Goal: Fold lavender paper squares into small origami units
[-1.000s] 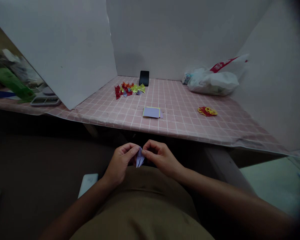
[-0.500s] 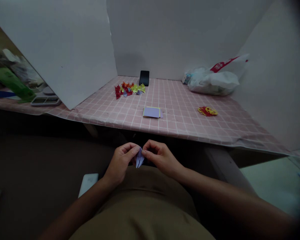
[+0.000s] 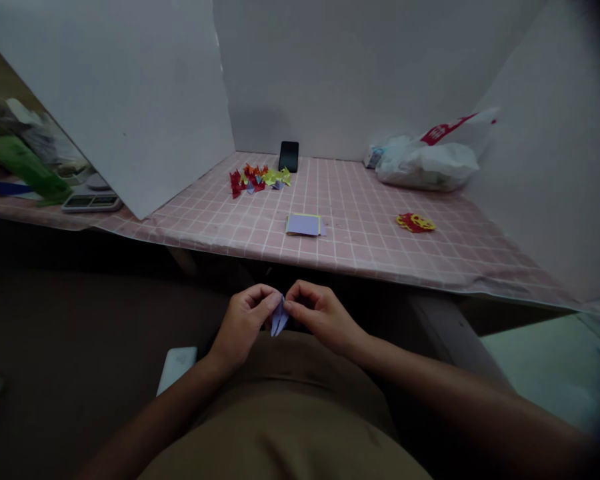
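Observation:
A small piece of folded purple paper (image 3: 279, 321) is held above my lap, below the table's front edge. Its two narrow points hang downward with a slit between them. My left hand (image 3: 247, 317) pinches its upper left side between thumb and fingers. On the other side, my right hand (image 3: 323, 312) is closed on the paper's upper right edge. My fingertips cover the top of the fold. On the table beyond lies a stack of square paper sheets (image 3: 303, 225), purple on top with yellow showing at the edge.
Small folded paper figures (image 3: 256, 179) in red, orange, yellow and purple cluster at the back left, near a black phone (image 3: 289, 157). Yellow and red looped pieces (image 3: 416, 223) lie right, before a white plastic bag (image 3: 425, 163). A white panel (image 3: 145, 100) stands left; a white device (image 3: 177, 367) lies beside me.
Both hands stay almost in place, still pinching the purple paper. The paper's lower points have tilted very slightly to the left. Everything on the table is unchanged.

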A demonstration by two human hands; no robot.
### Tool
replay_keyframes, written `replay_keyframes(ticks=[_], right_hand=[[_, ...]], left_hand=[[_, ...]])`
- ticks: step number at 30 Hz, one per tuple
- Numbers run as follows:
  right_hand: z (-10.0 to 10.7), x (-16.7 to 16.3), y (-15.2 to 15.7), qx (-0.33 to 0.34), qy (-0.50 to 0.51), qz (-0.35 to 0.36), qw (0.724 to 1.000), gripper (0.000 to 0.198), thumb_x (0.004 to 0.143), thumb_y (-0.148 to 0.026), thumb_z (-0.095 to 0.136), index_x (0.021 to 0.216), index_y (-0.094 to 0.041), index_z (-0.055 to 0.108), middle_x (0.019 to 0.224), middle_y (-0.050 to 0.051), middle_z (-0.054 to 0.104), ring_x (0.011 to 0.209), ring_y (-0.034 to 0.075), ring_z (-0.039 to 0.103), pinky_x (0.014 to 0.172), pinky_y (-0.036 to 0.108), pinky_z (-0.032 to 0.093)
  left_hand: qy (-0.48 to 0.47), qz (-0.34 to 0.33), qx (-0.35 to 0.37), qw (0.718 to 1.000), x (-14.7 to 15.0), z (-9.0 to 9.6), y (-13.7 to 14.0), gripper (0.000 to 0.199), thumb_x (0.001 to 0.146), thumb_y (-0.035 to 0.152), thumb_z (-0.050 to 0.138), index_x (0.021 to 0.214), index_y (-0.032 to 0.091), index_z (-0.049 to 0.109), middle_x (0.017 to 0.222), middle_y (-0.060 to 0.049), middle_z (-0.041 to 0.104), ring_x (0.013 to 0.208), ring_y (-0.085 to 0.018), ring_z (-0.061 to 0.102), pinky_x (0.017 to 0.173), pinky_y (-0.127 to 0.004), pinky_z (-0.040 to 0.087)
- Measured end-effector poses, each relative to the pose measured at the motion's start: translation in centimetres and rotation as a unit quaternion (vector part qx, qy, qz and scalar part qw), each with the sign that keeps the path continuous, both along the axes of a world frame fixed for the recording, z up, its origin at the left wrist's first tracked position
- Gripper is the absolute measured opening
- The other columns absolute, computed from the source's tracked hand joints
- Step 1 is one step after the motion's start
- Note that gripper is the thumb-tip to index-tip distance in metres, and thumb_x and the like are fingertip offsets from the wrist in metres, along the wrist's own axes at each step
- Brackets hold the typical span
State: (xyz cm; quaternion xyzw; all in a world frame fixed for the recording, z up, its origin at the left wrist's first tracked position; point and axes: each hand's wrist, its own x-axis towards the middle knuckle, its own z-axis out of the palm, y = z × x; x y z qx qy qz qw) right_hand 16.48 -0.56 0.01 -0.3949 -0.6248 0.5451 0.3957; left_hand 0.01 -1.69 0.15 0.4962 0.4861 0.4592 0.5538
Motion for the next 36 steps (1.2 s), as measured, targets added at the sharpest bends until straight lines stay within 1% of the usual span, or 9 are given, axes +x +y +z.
replay_keyframes(ticks=[6,12,20,22,27,36], right_hand=[[-0.05,-0.06,-0.05,0.013,-0.008,0.000,1.000,0.015,0.084,-0.028,0.064,0.073,-0.018,0.058,0.068,-0.003,0.053,0.063,0.011,0.047,0.060,0.026,0.039],[-0.22,-0.05,-0.05,0.005,0.003,0.003,1.000,0.015,0.084,-0.027,0.064,0.074,-0.017,0.059,0.068,-0.003,0.054,0.063,0.011,0.047,0.059,0.025,0.038],[-0.15,-0.02,0.02,-0.009,0.000,-0.001,1.000,0.014,0.083,-0.027,0.064,0.075,-0.018,0.058,0.069,-0.003,0.055,0.064,0.011,0.048,0.059,0.025,0.038],[-0.11,-0.01,0.04,-0.014,-0.001,-0.002,1.000,0.015,0.083,-0.028,0.064,0.074,-0.018,0.058,0.069,-0.003,0.054,0.064,0.012,0.048,0.059,0.026,0.038],[-0.14,-0.02,0.12,-0.018,-0.002,0.003,1.000,0.014,0.083,-0.027,0.063,0.074,-0.017,0.058,0.069,-0.003,0.054,0.063,0.011,0.046,0.059,0.025,0.037],[-0.17,0.05,0.17,-0.022,0.004,0.012,1.000,0.013,0.083,-0.026,0.063,0.075,-0.017,0.058,0.069,-0.003,0.054,0.063,0.011,0.046,0.058,0.025,0.036]], left_hand=[[0.019,0.002,0.007,1.000,0.04,-0.17,0.02,0.019,0.079,0.034,0.065,0.070,0.017,0.063,0.061,0.003,0.054,0.054,-0.010,0.045,0.052,-0.023,0.037],[0.025,0.007,0.018,1.000,0.13,-0.25,-0.03,0.017,0.078,0.032,0.065,0.072,0.017,0.062,0.062,0.003,0.054,0.054,-0.009,0.045,0.051,-0.022,0.036],[-0.006,-0.001,-0.004,1.000,0.03,-0.34,-0.12,0.016,0.076,0.032,0.067,0.077,0.016,0.064,0.064,0.003,0.057,0.055,-0.010,0.047,0.051,-0.022,0.038],[-0.012,0.002,-0.005,1.000,0.05,-0.36,-0.10,0.015,0.077,0.032,0.066,0.076,0.016,0.065,0.064,0.002,0.057,0.055,-0.010,0.047,0.052,-0.022,0.038],[-0.008,0.000,-0.001,1.000,0.09,-0.37,-0.10,0.021,0.083,0.033,0.063,0.070,0.016,0.064,0.060,0.003,0.054,0.055,-0.010,0.044,0.052,-0.022,0.036],[-0.009,-0.009,-0.010,1.000,-0.06,-0.72,-0.03,0.020,0.081,0.034,0.066,0.074,0.015,0.064,0.063,0.003,0.055,0.057,-0.009,0.045,0.055,-0.022,0.037]])
